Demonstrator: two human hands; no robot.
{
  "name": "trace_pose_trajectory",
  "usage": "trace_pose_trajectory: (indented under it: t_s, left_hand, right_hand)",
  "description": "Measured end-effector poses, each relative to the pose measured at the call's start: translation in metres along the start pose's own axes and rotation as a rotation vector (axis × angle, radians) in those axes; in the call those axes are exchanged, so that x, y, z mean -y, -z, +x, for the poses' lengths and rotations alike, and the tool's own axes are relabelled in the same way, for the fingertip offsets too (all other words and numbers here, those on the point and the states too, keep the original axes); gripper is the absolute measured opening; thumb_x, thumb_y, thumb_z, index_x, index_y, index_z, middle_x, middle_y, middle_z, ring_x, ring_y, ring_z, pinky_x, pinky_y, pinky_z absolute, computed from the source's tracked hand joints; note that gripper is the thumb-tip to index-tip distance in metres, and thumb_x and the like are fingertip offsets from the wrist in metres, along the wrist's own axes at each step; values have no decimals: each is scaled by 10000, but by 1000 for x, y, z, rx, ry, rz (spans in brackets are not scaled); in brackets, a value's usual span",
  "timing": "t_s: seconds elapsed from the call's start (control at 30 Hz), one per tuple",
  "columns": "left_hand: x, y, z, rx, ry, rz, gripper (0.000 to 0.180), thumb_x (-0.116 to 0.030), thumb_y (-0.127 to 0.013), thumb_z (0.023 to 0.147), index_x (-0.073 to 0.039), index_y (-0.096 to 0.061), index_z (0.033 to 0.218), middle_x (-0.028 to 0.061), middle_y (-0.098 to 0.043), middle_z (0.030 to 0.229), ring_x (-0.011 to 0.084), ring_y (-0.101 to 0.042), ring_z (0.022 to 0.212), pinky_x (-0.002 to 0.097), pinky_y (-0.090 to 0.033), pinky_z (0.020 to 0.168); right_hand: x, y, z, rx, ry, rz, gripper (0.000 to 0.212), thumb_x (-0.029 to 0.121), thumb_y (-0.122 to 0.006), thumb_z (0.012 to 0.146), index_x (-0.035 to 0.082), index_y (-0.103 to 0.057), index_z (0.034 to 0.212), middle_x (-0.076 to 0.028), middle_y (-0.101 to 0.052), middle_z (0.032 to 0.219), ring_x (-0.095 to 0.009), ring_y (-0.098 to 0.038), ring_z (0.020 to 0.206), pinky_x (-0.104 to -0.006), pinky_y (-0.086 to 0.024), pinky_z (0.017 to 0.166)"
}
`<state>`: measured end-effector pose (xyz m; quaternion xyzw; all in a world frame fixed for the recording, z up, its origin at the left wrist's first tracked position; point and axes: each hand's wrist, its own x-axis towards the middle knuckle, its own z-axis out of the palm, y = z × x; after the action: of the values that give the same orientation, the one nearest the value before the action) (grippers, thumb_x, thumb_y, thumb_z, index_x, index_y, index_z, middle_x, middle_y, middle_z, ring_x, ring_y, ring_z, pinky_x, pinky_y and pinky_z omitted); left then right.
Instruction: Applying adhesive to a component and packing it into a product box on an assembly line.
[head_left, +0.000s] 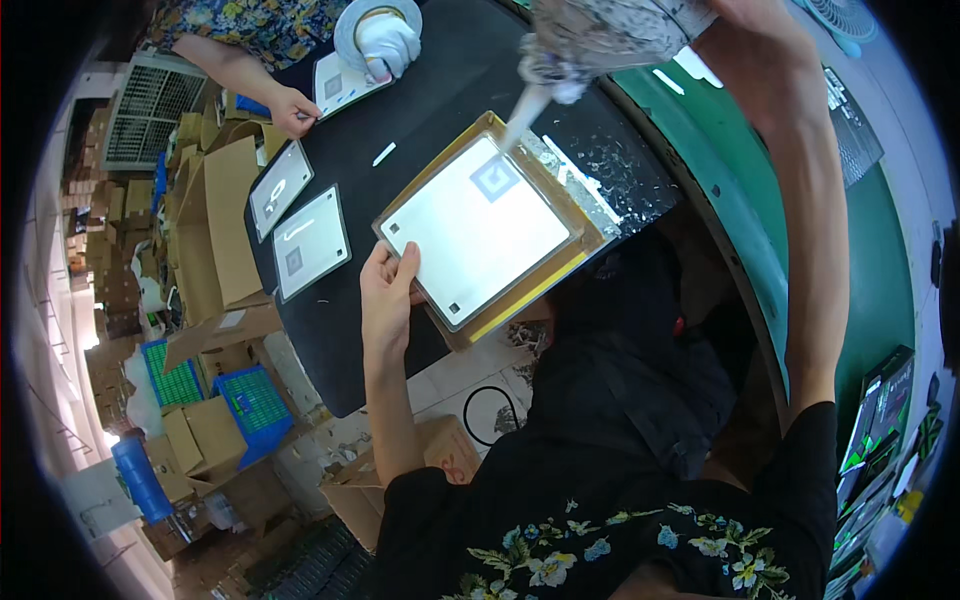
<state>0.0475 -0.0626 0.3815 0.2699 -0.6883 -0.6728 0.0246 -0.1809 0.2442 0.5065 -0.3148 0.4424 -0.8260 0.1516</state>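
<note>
My left hand [388, 290] grips the near left edge of a white square panel [480, 235], thumb on top. The panel has a transparent rim, a grey square mark and small dark corner squares, and rests on a brown and yellow board [540, 285]. At the top edge, my right hand [735, 15] is closed round a stained whitish bag [615, 40], its fingers partly cut off by the frame. The bag's tapered white tip [522, 118] points down at the panel's far corner; I cannot tell whether it touches.
Two similar panels, one nearer [312, 245] and one behind it [280, 190], bear white smears on the black table [420, 130]. Across it, a person's hand [293, 112] touches another panel [338, 85] beneath a white bundle [388, 45]. Cardboard boxes [232, 215] stand left; a green surface [740, 180] lies right.
</note>
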Motion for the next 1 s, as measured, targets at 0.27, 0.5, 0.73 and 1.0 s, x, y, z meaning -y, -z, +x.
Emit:
trace_pose_trajectory:
  t_s: [0.27, 0.5, 0.73, 1.0]
  left_hand:
    - [0, 13, 2, 66, 69, -60, 281, -216, -477, 1045, -36, -463, 1261, 88, -698, 909, 156, -717, 696, 253, -597, 551]
    - [-2, 4, 2, 18, 42, -78, 364, -200, -469, 1050, -63, -374, 1373, 130, -704, 945, 152, -718, 699, 226, -589, 546]
    - [-1, 8, 0, -38, 38, -53, 369, -198, -475, 1046, -58, -392, 1377, 105, -710, 949, 117, -707, 668, 196, -564, 505]
    - [0, -5, 0, -84, 42, -94, 384, -195, -457, 1052, -55, -370, 1399, 102, -699, 881, 112, -690, 641, 202, -554, 500]
  right_hand:
    - [-76, -53, -30, 73, -124, -49, 665, 7, -859, 672, -3, -566, 1268, -118, -665, 1198, -217, -632, 1126, -382, -457, 1038]
    - [-139, -59, -6, -13, -207, -110, 588, 31, -854, 704, -19, -596, 1230, -107, -684, 1162, -180, -628, 1108, -343, -455, 1018]
    - [-113, -44, -9, 69, -183, -219, 498, 34, -845, 714, -6, -651, 1170, -111, -708, 1111, -191, -665, 1040, -344, -484, 980]
    - [-113, -15, 0, -52, -235, -200, 559, 52, -869, 689, -11, -634, 1192, -97, -710, 1103, -194, -657, 1063, -347, -481, 989]
